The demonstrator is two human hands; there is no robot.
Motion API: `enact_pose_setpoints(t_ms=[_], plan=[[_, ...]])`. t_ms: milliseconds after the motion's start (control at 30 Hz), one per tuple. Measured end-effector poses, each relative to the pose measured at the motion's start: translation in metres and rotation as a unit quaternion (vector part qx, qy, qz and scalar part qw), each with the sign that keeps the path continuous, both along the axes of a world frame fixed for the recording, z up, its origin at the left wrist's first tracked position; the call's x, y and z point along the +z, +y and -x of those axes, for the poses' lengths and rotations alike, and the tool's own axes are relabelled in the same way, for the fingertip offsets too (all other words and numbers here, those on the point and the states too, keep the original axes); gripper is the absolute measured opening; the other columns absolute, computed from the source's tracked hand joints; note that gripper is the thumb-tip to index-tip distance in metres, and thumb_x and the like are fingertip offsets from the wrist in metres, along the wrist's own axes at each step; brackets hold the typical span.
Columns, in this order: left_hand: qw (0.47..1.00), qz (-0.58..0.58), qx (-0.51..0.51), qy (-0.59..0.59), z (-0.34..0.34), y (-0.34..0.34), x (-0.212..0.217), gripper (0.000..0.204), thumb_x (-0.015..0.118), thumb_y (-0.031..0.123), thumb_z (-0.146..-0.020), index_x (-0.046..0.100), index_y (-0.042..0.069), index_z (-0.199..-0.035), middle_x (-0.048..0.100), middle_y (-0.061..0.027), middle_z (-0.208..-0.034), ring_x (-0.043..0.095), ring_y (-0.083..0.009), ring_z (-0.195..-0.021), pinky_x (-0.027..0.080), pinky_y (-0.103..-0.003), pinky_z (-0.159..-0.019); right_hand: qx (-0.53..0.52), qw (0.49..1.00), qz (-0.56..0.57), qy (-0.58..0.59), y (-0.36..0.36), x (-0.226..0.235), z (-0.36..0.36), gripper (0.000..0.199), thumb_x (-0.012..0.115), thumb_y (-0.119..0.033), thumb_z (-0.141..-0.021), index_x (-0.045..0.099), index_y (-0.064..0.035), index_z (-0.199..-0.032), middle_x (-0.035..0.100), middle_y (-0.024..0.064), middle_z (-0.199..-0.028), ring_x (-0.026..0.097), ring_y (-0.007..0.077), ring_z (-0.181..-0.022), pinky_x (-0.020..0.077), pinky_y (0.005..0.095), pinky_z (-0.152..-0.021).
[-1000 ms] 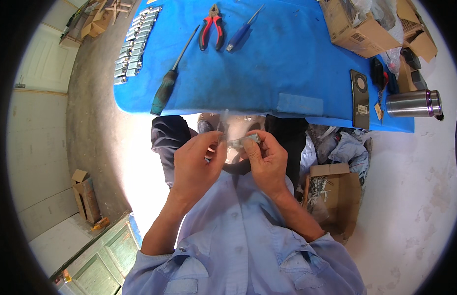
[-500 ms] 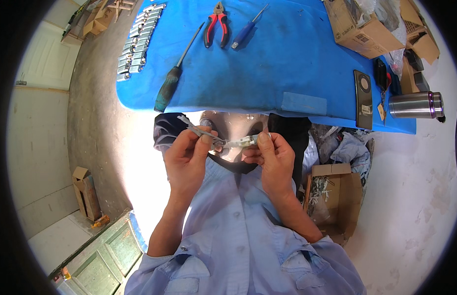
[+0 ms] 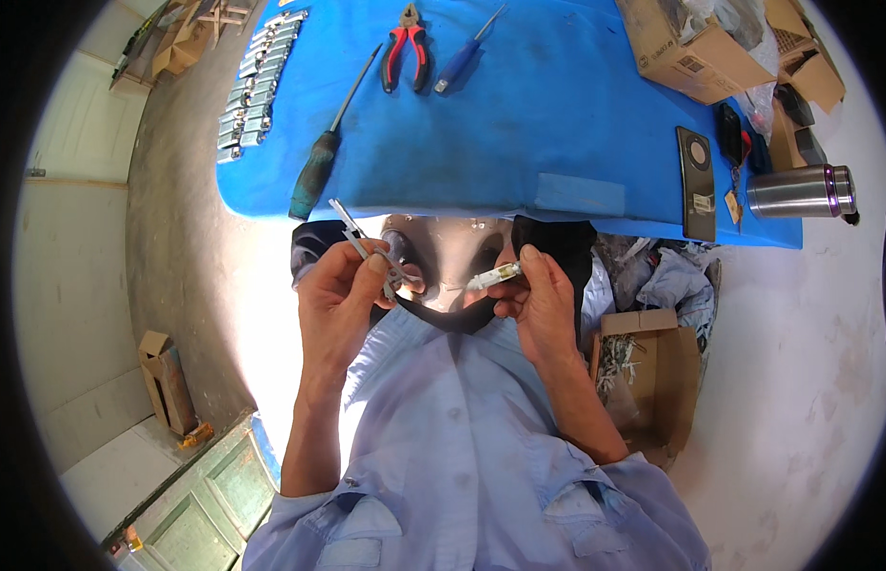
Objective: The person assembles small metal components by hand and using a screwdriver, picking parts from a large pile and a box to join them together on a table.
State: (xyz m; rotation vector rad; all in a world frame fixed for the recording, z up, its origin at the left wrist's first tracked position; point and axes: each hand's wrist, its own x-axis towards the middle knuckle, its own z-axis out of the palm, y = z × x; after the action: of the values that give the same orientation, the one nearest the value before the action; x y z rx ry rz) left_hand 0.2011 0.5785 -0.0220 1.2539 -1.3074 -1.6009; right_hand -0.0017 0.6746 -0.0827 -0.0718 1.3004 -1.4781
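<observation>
My left hand (image 3: 340, 290) is closed, thumb against fingers, on a thin grey plastic-looking strip (image 3: 351, 224) that branches like a moulding sprue. The strip slants up past my fingertips toward the table edge. My right hand (image 3: 541, 295) pinches a small pale, flat-sided part (image 3: 493, 277) with a yellowish patch; its narrow end points left at the other hand. A gap separates the two pieces. Both hands are over my lap, just in front of the blue-covered table (image 3: 462, 143).
On the table lie a green-handled screwdriver (image 3: 318, 169), red-black pliers (image 3: 406, 52), a blue screwdriver (image 3: 459, 67) and rows of small metal parts (image 3: 259, 95). A dark phone-like slab (image 3: 696, 186) and a steel flask (image 3: 803, 192) are at right. An open carton (image 3: 673, 390) holds grey scraps.
My hands have moved apart, and the two pieces that met between them are now separated. The strip in my left hand has tilted more upright.
</observation>
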Motion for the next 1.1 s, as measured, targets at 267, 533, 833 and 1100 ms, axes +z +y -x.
enact_pose_setpoints(t_ms=[267, 533, 833, 1100], plan=[[0.999, -0.034, -0.016, -0.002, 0.018, -0.008, 0.004, 0.024, 0.060, 0.018, -0.102, 0.065, -0.001, -0.115, 0.070, -0.0087, -0.090, 0.068, -0.0128, -0.075, 0.057, -0.024, -0.061, 0.001, 0.999, -0.038, -0.015, 0.008, -0.018, 0.006, 0.028, 0.064, -0.032, -0.098, 0.060, -0.0051, -0.104, 0.066, 0.0046, -0.089, 0.068, 0.0120, -0.070, 0.0528, 0.0227, -0.050], [0.991, 0.131, -0.016, 0.025, 0.030, -0.045, 0.020, 0.031, 0.060, 0.023, -0.103, 0.063, -0.001, -0.124, 0.069, -0.0066, -0.099, 0.064, -0.0096, -0.084, 0.054, -0.023, -0.070, -0.008, 1.000, -0.023, -0.005, 0.020, -0.041, -0.006, 0.031, 0.066, -0.029, -0.096, 0.060, -0.0017, -0.110, 0.066, 0.0054, -0.083, 0.065, 0.0115, -0.065, 0.0528, 0.0257, -0.052], [0.811, 0.283, -0.499, -0.114, 0.172, 0.097, 0.059, 0.046, 0.071, 0.002, -0.084, 0.061, -0.001, -0.129, 0.068, -0.0163, -0.118, 0.067, -0.0259, -0.107, 0.052, -0.036, -0.093, -0.105, 0.981, 0.161, 0.025, 0.039, -0.090, -0.024, 0.033, 0.072, -0.016, -0.090, 0.057, -0.0014, -0.116, 0.063, 0.0075, -0.098, 0.063, 0.0172, -0.090, 0.0546, 0.0304, -0.083], [0.805, 0.362, -0.312, -0.350, 0.122, 0.052, 0.022, 0.039, 0.074, 0.007, -0.087, 0.062, 0.001, -0.123, 0.065, -0.0150, -0.122, 0.068, -0.0254, -0.092, 0.054, -0.036, -0.085, -0.141, 0.986, 0.057, -0.069, 0.041, -0.047, 0.017, 0.032, 0.072, -0.028, -0.093, 0.052, -0.0027, -0.096, 0.065, 0.0068, -0.081, 0.063, 0.0096, -0.062, 0.0516, 0.0232, -0.047]])
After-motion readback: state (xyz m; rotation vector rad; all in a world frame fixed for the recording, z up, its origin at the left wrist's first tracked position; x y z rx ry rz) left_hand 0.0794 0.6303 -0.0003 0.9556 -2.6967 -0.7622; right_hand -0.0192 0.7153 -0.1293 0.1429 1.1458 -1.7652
